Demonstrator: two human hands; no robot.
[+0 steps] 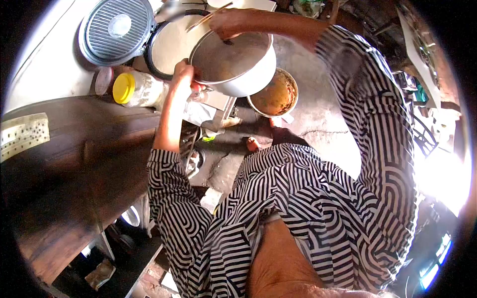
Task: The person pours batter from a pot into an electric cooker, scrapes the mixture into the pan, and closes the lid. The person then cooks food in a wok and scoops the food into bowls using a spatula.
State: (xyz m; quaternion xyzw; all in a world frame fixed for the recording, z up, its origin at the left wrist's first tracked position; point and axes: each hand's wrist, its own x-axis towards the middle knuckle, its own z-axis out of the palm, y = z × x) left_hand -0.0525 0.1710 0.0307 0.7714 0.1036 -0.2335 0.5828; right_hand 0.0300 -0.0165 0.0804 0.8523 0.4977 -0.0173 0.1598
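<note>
A large silvery metal pot (251, 74) is held up, tilted, with its mouth towards me. My left hand (183, 74) is closed on its left side, near the rim. Over the far rim, my right hand (223, 25) is closed around a thin wooden stick (208, 17); whether it also grips the pot is unclear. Just beyond the pot lies a round dark-rimmed pan (174, 42) with a pale surface, partly hidden. Its ridged round lid (119, 32) stands open to the left.
A jar with a yellow lid (130, 89) lies left of my left hand. Below the pot, a round basin (278, 94) with brownish residue sits on the floor. A brown wooden surface (74, 164) fills the left side. A bare foot (253, 144) shows beneath me.
</note>
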